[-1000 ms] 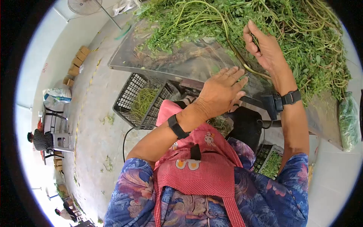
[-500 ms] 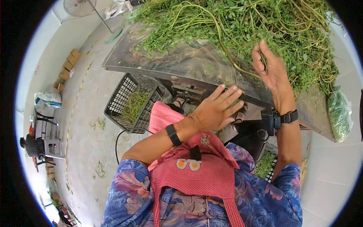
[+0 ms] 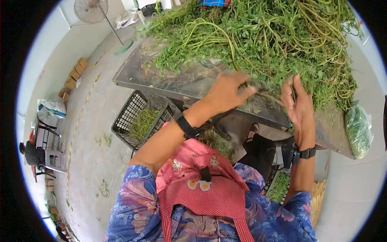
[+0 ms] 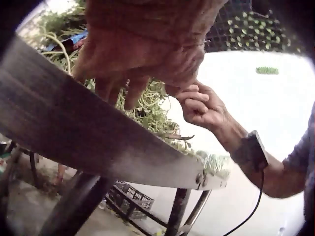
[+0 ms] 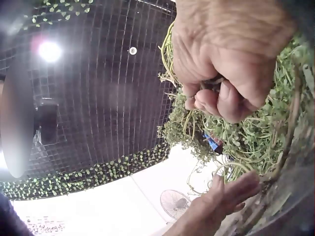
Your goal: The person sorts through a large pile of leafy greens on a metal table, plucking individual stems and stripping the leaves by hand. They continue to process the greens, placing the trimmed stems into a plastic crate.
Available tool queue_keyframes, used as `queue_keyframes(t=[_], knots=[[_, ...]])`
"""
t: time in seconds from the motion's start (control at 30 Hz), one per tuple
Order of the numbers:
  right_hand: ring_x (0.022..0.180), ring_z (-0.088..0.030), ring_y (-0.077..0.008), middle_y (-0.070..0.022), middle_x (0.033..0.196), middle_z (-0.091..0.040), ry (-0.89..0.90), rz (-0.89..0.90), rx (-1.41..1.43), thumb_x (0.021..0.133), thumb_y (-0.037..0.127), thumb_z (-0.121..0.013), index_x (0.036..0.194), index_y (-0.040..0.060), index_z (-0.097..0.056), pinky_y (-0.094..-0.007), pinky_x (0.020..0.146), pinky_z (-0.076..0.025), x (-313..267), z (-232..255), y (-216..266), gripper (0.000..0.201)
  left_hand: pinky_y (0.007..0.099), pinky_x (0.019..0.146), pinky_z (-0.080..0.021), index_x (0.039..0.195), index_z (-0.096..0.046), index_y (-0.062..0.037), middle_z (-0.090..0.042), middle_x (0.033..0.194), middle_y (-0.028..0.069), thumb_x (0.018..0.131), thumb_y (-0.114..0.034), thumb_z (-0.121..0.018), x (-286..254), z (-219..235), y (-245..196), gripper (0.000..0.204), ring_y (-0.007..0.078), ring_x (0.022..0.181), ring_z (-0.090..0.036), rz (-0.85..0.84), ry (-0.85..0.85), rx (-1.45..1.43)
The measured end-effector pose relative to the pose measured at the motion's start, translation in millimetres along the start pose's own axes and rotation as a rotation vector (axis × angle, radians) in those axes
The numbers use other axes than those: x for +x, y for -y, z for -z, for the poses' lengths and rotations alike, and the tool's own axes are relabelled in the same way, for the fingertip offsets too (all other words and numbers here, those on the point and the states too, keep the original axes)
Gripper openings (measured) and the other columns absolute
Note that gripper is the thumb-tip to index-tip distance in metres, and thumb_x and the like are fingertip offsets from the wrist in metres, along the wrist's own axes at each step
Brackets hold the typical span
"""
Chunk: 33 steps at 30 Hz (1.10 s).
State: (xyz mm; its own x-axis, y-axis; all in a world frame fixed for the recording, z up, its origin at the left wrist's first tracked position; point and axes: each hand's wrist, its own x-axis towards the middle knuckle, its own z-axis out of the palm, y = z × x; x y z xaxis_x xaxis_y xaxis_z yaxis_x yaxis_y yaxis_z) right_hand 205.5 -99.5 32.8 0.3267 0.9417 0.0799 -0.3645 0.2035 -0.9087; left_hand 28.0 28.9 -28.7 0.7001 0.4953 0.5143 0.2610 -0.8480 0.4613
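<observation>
A large heap of leafy green stems (image 3: 258, 44) covers the back of a metal-topped table (image 3: 181, 80). My left hand (image 3: 229, 92) reaches over the front edge, fingers extended and thumb apart, close beside a thick brownish stem (image 5: 294, 118). In the right wrist view, the left hand (image 5: 216, 201) shows straight fingers near the stem's lower part. My right hand (image 3: 299, 101) is at the heap's front right, fingers curled in. A small dark bit of stem shows between its thumb and fingers in the right wrist view; most of it is hidden in the palm.
A black crate (image 3: 133, 117) holding trimmed stems stands on the floor left of my legs. Another crate of greens (image 3: 279, 187) sits low at the right. A plastic bag of greens (image 3: 358, 131) lies at the table's right end. A standing fan (image 3: 92, 9) is beyond.
My left hand has drawn back from the table edge, then moved up and forward over it. The right hand has come lower, towards the front edge. The thick stem's end between them is now blurred.
</observation>
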Motion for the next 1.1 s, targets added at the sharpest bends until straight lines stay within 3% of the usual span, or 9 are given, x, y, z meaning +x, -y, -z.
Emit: queue_keyframes(t=[0.13, 0.23, 0.37, 0.53, 0.7, 0.8, 0.87, 1.0, 1.1], knots=[[0.039, -0.031, -0.0071, 0.0025, 0.053, -0.041, -0.216, -0.020, -0.097, 0.094, 0.032, -0.049, 0.073, 0.0086, -0.049, -0.0213, 0.039, -0.023, -36, 3, 6, 0.031, 0.0357, 0.067, -0.050, 0.097, -0.063, 0.0001, -0.064, 0.083, 0.0146, 0.085, -0.027, -0.058, 33, 14, 36, 0.030, 0.0223, 0.079, -0.064, 0.320, -0.161, -0.242], [0.039, -0.030, -0.0070, 0.0022, 0.053, -0.042, -0.279, 0.087, -0.126, 0.094, 0.031, -0.049, 0.073, 0.0094, -0.050, -0.0213, 0.039, -0.023, -80, 36, 10, 0.031, 0.0368, 0.059, -0.049, 0.071, -0.066, 0.0010, -0.062, 0.060, 0.0147, 0.080, -0.027, -0.061, 60, -14, 87, 0.030, 0.0278, 0.054, -0.059, 0.241, -0.468, -0.339], [0.039, -0.029, -0.0067, 0.0017, 0.056, -0.043, -0.477, 0.180, -0.161, 0.094, 0.029, -0.050, 0.075, 0.0100, -0.051, -0.0210, 0.039, -0.022, -151, 106, 18, 0.027, 0.0367, 0.050, -0.047, 0.048, -0.060, 0.0016, -0.054, 0.044, 0.0115, 0.081, -0.028, -0.064, 82, 7, 72, 0.045, 0.0228, 0.041, -0.053, 0.560, -0.197, -0.304], [0.046, -0.039, -0.0050, 0.0028, 0.066, -0.051, -1.204, 0.044, -0.392, 0.089, 0.020, -0.060, 0.095, 0.0100, -0.055, -0.0185, 0.038, -0.027, -229, 199, -10, 0.013, 0.0343, 0.050, -0.048, 0.048, -0.058, 0.0030, -0.056, 0.047, 0.0104, 0.077, -0.030, -0.068, 100, -10, 90, 0.045, 0.0218, 0.043, -0.054, 0.558, -0.058, -0.070], [0.051, -0.046, -0.0066, 0.0004, 0.069, -0.052, -1.180, -0.077, -0.501, 0.085, 0.017, -0.064, 0.101, 0.0081, -0.051, -0.0194, 0.039, -0.033, -330, 345, -73, 0.023, 0.0268, 0.043, -0.043, 0.069, -0.061, 0.0027, -0.060, 0.058, 0.0094, 0.082, -0.019, -0.064, 85, 12, 61, 0.026, 0.0140, 0.046, -0.053, 0.629, -0.071, -0.550], [0.062, -0.057, -0.0156, -0.0051, 0.081, -0.060, -1.244, -0.562, -0.734, 0.080, 0.016, -0.068, 0.107, 0.0042, -0.052, -0.0262, 0.049, -0.043, -439, 432, -103, 0.033, 0.0247, 0.049, -0.049, 0.086, -0.057, 0.0033, -0.063, 0.076, 0.0107, 0.088, -0.008, -0.055, 64, 28, 44, 0.012, 0.0134, 0.058, -0.058, 0.660, 0.001, -0.739], [0.080, -0.063, -0.0264, -0.0130, 0.097, -0.064, -0.732, -0.552, -1.830, 0.077, 0.018, -0.070, 0.115, -0.0001, -0.052, -0.0359, 0.068, -0.049, -415, 496, -138, 0.047, 0.0254, 0.055, -0.052, 0.088, -0.056, 0.0033, -0.064, 0.084, 0.0130, 0.089, -0.010, -0.055, 52, 35, 39, 0.013, 0.0135, 0.062, -0.060, 0.661, -0.008, -0.913], [0.083, -0.062, -0.0215, -0.0103, 0.093, -0.066, -0.983, -0.381, -1.548, 0.079, 0.029, -0.069, 0.109, -0.0014, -0.060, -0.0374, 0.075, -0.049, -330, 392, -75, 0.044, 0.0258, 0.063, -0.055, 0.092, -0.055, 0.0020, -0.064, 0.094, 0.0151, 0.089, -0.011, -0.055, 33, 44, 40, 0.014, 0.0149, 0.070, -0.063, 0.599, -0.024, -1.071], [0.073, -0.058, -0.0135, -0.0063, 0.084, -0.063, -0.872, 0.053, -0.897, 0.086, 0.025, -0.062, 0.105, -0.0030, -0.062, -0.0280, 0.066, -0.047, -246, 293, -16, 0.034, 0.0262, 0.066, -0.055, 0.094, -0.055, 0.0011, -0.064, 0.097, 0.0164, 0.090, -0.011, -0.054, 26, 41, 41, 0.013, 0.0159, 0.073, -0.064, 0.573, -0.053, -1.167]])
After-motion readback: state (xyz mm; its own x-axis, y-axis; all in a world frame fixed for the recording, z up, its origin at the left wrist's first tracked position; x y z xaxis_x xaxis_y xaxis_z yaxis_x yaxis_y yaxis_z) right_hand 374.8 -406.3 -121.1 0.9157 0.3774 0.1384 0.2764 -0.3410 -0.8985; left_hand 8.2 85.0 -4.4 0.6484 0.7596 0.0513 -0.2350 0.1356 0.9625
